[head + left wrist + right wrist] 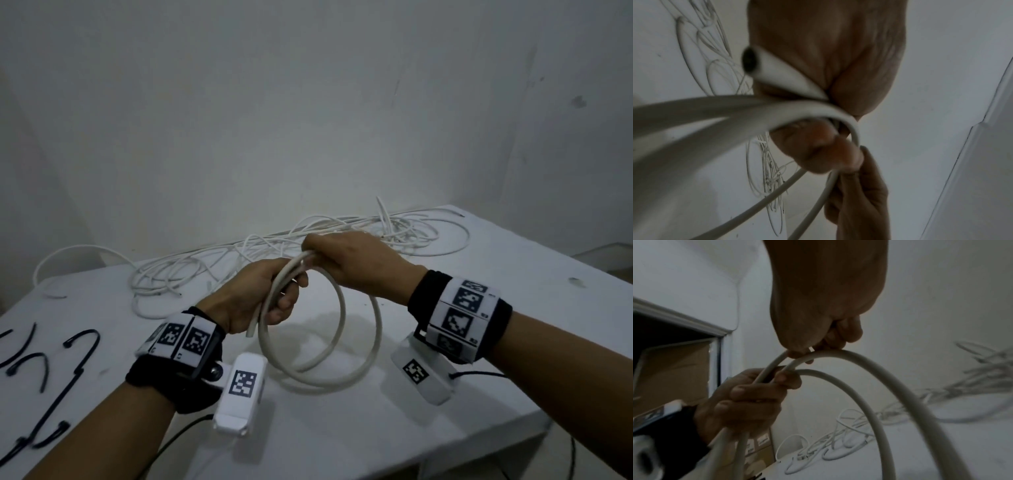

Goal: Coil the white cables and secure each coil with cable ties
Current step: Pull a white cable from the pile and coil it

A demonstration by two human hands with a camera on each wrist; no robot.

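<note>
The left hand (255, 294) was clenched round the gathered strands of a white cable coil (329, 346), its fingers (756, 394) wrapped about the bundle where the loops met, with the cut cable end (251, 331) poking out below its palm. The right hand (346, 260) gripped the same coil just beside it, at the top of the loops, fingers curled over the strands; the two hands were touching or nearly so. The coil hung from both hands above the near middle of the white table (376, 445), its loops sagging toward the surface, though whether the lowest loop rested on it was hard to tell in the dim light. Beyond the hands, along the far edge of the table, lay a loose tangle of thinner white cables (274, 253), spreading from far left to far right, one loop drooping over the left edge. At the near left of the table lay several black cable ties (78, 363), scattered and well apart from the coil. A plain pale wall (308, 102) rose behind the table.
</note>
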